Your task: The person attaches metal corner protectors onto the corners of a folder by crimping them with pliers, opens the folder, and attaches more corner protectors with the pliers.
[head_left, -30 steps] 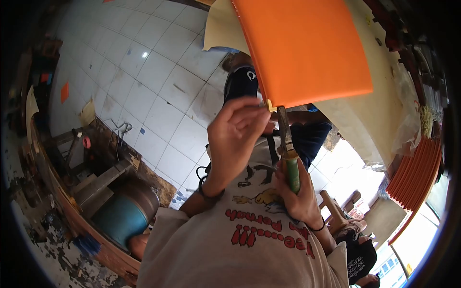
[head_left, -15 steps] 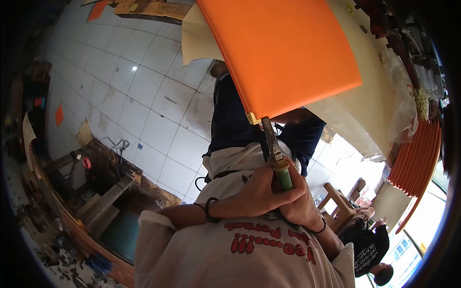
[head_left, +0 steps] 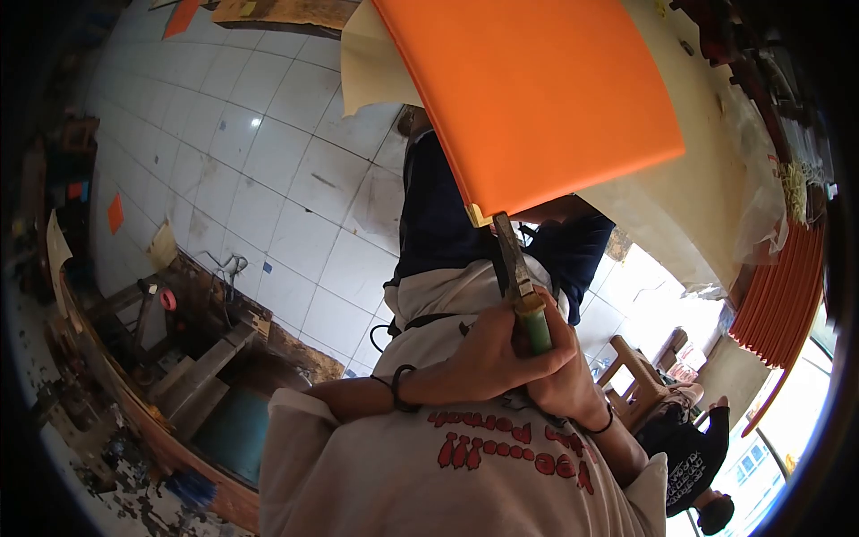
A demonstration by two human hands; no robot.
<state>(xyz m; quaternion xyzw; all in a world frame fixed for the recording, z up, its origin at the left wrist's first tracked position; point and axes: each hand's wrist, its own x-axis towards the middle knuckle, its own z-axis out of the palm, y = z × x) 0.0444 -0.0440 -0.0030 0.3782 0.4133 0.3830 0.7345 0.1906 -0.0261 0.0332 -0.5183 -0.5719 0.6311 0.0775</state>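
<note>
Both my hands are wrapped round the green handles of the pliers [head_left: 535, 329]. My left hand [head_left: 479, 358], with a dark band on its wrist, closes over them from the left; my right hand [head_left: 562, 380] grips from the right and below. The dark metal jaws reach up to the lower edge of an orange folder [head_left: 537, 98], beside a gold metal corner piece [head_left: 477, 215]. That piece sits on the folder's lower left corner. Whether the jaws touch it is not clear.
Under the folder lies a beige work surface [head_left: 707, 206]. A stack of orange folders [head_left: 780, 300] stands at the right, near clear plastic [head_left: 756, 215]. A person in black [head_left: 684, 452] is at the lower right, near a brown stool [head_left: 631, 385]. Wooden frames [head_left: 201, 371] stand at the left.
My left hand has left the folder's corner, where it was a second ago, and come down onto the pliers' handles. The gold corner piece is now uncovered. The view has shifted slightly.
</note>
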